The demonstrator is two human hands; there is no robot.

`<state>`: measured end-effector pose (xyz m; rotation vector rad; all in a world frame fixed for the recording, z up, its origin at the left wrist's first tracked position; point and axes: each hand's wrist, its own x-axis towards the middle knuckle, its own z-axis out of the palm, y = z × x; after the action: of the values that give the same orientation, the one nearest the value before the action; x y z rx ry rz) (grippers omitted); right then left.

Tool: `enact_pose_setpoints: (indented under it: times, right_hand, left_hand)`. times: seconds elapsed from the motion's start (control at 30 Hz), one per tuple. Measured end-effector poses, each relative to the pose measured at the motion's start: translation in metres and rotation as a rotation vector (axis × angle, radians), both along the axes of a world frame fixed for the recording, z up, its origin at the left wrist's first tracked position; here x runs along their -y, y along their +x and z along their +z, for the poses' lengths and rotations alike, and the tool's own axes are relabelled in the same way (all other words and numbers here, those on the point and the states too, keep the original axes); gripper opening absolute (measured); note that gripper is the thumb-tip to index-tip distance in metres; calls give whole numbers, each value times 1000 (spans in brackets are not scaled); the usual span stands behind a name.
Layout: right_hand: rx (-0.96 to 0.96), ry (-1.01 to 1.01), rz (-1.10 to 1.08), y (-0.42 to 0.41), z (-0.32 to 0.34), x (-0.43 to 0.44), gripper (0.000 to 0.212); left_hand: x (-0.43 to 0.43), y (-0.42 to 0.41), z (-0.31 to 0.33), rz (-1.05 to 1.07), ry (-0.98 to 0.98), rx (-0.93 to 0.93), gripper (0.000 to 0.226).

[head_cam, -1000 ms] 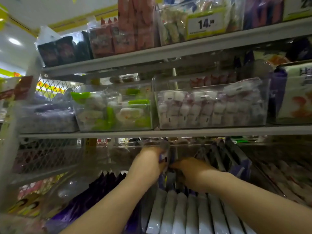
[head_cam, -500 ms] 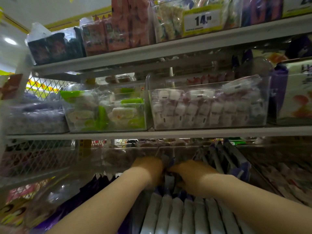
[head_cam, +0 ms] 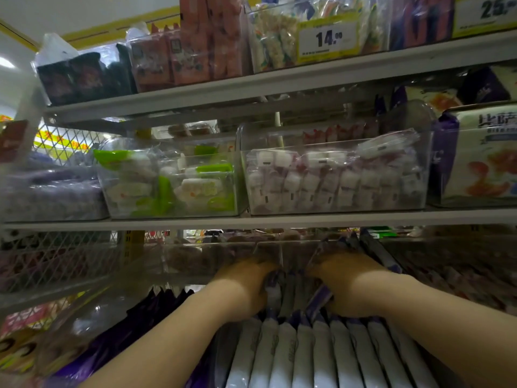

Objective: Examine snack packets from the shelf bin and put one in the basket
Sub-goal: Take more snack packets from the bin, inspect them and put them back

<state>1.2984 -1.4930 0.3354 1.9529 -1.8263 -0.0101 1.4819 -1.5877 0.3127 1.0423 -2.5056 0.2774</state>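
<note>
White and purple snack packets stand on edge in a row inside a clear shelf bin on the lower shelf. My left hand reaches into the back of the row, its fingers curled round the top of one packet. My right hand is beside it on the right and grips a tilted purple-edged packet. Both sets of fingertips are hidden among the packets. No basket is in view.
The middle shelf's edge runs just above my hands. On it sit clear bins of green-white sweets and pink-white sweets. Dark purple packets fill the bin to the left, beside wire mesh. More packets lie at right.
Both hands have sunk lower into the row and moved slightly apart. The packet that my left hand held up a second ago is back down among the others.
</note>
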Motion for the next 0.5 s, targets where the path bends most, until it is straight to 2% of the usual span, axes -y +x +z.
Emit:
enact_pose_setpoints:
  times: [0.17, 0.37, 0.43, 0.5]
  right_hand:
    - [28, -4, -46, -2, -2, -2, 40]
    - [62, -88, -48, -1, 2, -8, 35]
    - [103, -176, -3, -1, 3, -23, 28]
    - [158, -278, 83, -1, 0, -43, 25]
  left_hand:
    - [-2, 1, 2, 47, 57, 68, 56]
    - [-8, 2, 1, 67, 58, 76, 59]
    - [-17, 3, 0, 43, 11, 38, 56]
    - [-30, 3, -4, -29, -66, -117, 45]
